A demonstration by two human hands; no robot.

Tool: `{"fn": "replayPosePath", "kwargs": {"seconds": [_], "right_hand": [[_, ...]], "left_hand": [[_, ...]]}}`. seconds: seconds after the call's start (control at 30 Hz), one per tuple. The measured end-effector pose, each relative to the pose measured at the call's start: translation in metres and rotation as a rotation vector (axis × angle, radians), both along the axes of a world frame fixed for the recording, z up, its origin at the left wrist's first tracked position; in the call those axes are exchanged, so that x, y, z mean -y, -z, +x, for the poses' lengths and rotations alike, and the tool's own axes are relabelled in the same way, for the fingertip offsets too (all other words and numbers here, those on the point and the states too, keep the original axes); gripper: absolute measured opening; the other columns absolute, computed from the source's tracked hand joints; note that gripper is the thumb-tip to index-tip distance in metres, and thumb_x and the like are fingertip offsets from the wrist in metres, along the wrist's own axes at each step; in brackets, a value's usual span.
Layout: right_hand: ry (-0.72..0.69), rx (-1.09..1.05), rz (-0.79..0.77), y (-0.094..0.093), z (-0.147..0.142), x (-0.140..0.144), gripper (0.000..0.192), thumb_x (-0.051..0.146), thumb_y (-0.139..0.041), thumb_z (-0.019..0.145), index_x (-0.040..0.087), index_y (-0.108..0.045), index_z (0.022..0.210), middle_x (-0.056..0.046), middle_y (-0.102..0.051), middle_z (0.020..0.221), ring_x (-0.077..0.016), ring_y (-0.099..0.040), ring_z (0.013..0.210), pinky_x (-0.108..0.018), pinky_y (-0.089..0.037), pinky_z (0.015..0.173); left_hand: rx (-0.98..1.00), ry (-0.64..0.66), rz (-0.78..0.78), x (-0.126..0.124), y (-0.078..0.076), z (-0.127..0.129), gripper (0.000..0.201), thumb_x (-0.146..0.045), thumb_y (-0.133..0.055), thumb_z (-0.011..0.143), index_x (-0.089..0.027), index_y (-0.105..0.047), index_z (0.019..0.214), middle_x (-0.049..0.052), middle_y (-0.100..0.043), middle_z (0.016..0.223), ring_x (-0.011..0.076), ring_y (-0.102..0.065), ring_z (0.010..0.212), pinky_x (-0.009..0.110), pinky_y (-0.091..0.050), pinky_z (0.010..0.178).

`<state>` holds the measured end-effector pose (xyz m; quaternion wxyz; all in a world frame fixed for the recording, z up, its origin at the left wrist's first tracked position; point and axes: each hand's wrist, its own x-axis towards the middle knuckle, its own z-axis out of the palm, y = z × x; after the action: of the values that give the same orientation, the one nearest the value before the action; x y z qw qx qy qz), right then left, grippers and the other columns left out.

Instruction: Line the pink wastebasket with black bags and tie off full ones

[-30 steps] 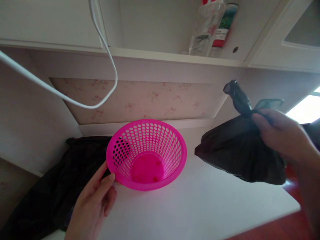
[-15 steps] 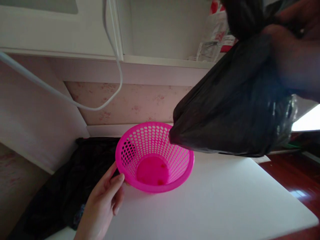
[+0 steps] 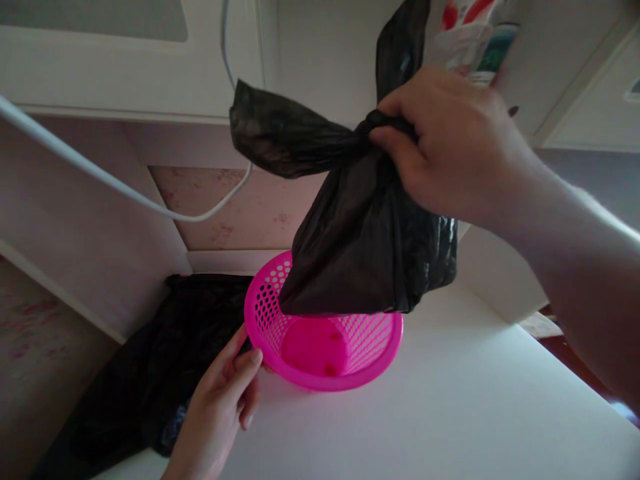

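My right hand pinches the knot of a tied black plastic bag, whose two handle ends stick out up and to the left. The filled bag hangs above the far rim of a pink perforated basket and hides part of its back wall. With thumb and fingers, my left hand grips the basket's left rim. Inside, the basket floor shows a few small reddish spots. Whether the bag touches the basket I cannot tell.
The basket stands on a white tabletop. At the left lies another black plastic bag. A white cable droops across the upper left, before white cabinets. Packages sit on the shelf at the upper right.
My right hand has brought the black plastic bag leftward, from the right side to over the basket. My left hand keeps its hold on the rim. The view has shifted slightly.
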<state>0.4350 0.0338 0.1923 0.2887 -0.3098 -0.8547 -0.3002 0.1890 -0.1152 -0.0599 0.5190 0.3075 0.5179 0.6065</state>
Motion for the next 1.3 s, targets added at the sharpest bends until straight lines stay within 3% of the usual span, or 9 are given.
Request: {"fn": "replayPosePath", "kwargs": {"seconds": [0.13, 0.23, 0.5, 0.63, 0.8, 0.93, 1.07, 1.17, 1.3], "right_hand": [[0.084, 0.13, -0.013, 0.023, -0.023, 0.005, 0.033, 0.028, -0.037, 0.107, 0.014, -0.064, 0.121, -0.011, -0.063, 0.118, -0.0233, -0.065, 0.103, -0.035, -0.048, 0.075], [0.067, 0.238, -0.018, 0.041, -0.035, 0.01, 0.031, 0.026, -0.034, 0.109, 0.014, -0.061, 0.119, -0.01, -0.063, 0.114, -0.0191, -0.064, 0.083, -0.028, -0.037, 0.057], [-0.04, 0.467, -0.05, 0.073, -0.058, 0.033, 0.027, 0.011, -0.033, 0.105, 0.015, -0.058, 0.11, -0.008, -0.063, 0.104, -0.0125, -0.054, 0.057, -0.031, -0.017, 0.044], [-0.101, 0.503, -0.128, 0.097, -0.062, 0.033, 0.024, 0.011, -0.035, 0.104, 0.016, -0.057, 0.109, -0.008, -0.062, 0.102, -0.0165, -0.061, 0.062, -0.033, -0.024, 0.041], [-0.131, 0.513, -0.236, 0.127, -0.062, 0.026, 0.021, 0.01, -0.039, 0.103, 0.014, -0.055, 0.115, -0.011, -0.063, 0.109, -0.0189, -0.067, 0.07, -0.031, -0.038, 0.044], [-0.135, 0.488, -0.353, 0.148, -0.061, 0.022, 0.023, 0.011, -0.038, 0.103, 0.013, -0.057, 0.115, -0.012, -0.064, 0.111, -0.0197, -0.068, 0.07, -0.03, -0.042, 0.045], [-0.155, 0.409, -0.462, 0.164, -0.061, 0.015, 0.023, 0.019, -0.039, 0.106, 0.014, -0.06, 0.113, -0.012, -0.064, 0.113, -0.0243, -0.07, 0.087, -0.034, -0.054, 0.059], [-0.178, 0.311, -0.515, 0.171, -0.059, 0.011, 0.023, 0.025, -0.041, 0.108, 0.014, -0.061, 0.112, -0.012, -0.064, 0.114, -0.0263, -0.069, 0.1, -0.039, -0.058, 0.079], [-0.195, 0.238, -0.595, 0.174, -0.056, 0.01, 0.024, 0.029, -0.044, 0.108, 0.014, -0.062, 0.115, -0.011, -0.066, 0.112, -0.0251, -0.068, 0.101, -0.04, -0.058, 0.083]], "left_hand": [[-0.014, 0.024, -0.012, 0.0, -0.002, -0.001, 0.08, -0.051, -0.08, 0.08, -0.022, -0.054, 0.15, -0.009, -0.039, 0.055, 0.0071, -0.026, 0.046, 0.017, -0.023, 0.038], [-0.018, 0.024, -0.012, 0.0, -0.001, 0.0, 0.082, -0.052, -0.08, 0.08, -0.022, -0.052, 0.152, -0.008, -0.04, 0.056, 0.0075, -0.028, 0.046, 0.018, -0.024, 0.039], [-0.013, -0.002, -0.021, -0.002, 0.002, -0.001, 0.071, -0.055, -0.084, 0.074, -0.02, -0.063, 0.132, -0.008, -0.044, 0.058, 0.008, -0.035, 0.046, 0.019, -0.029, 0.04], [-0.073, -0.039, 0.003, -0.003, 0.003, -0.002, 0.052, -0.06, -0.084, 0.072, -0.018, -0.064, 0.095, -0.007, -0.047, 0.057, 0.0083, -0.039, 0.046, 0.02, -0.033, 0.04], [-0.168, -0.07, -0.006, -0.006, 0.009, -0.005, 0.049, -0.061, -0.082, 0.073, -0.02, -0.06, 0.087, -0.007, -0.048, 0.051, 0.0107, -0.041, 0.045, 0.022, -0.034, 0.041], [-0.41, -0.153, 0.07, -0.01, 0.003, -0.012, 0.043, -0.053, -0.08, 0.079, -0.022, -0.068, 0.106, 0.0, -0.063, 0.071, 0.0167, -0.053, 0.058, 0.027, -0.043, 0.05], [-1.014, -0.258, 0.346, -0.018, -0.016, -0.028, 0.016, -0.041, -0.075, 0.085, -0.027, -0.079, 0.092, 0.008, -0.07, 0.098, 0.0288, -0.062, 0.094, 0.041, -0.052, 0.085], [-1.256, -0.093, 0.549, -0.03, -0.034, -0.043, 0.014, -0.031, -0.069, 0.091, -0.029, -0.08, 0.099, 0.007, -0.073, 0.107, 0.0299, -0.061, 0.11, 0.045, -0.046, 0.102], [-1.384, 0.255, 0.654, -0.06, -0.052, -0.065, 0.027, -0.019, -0.054, 0.097, -0.027, -0.08, 0.097, 0.006, -0.076, 0.103, 0.0245, -0.067, 0.102, 0.039, -0.051, 0.095]]}}
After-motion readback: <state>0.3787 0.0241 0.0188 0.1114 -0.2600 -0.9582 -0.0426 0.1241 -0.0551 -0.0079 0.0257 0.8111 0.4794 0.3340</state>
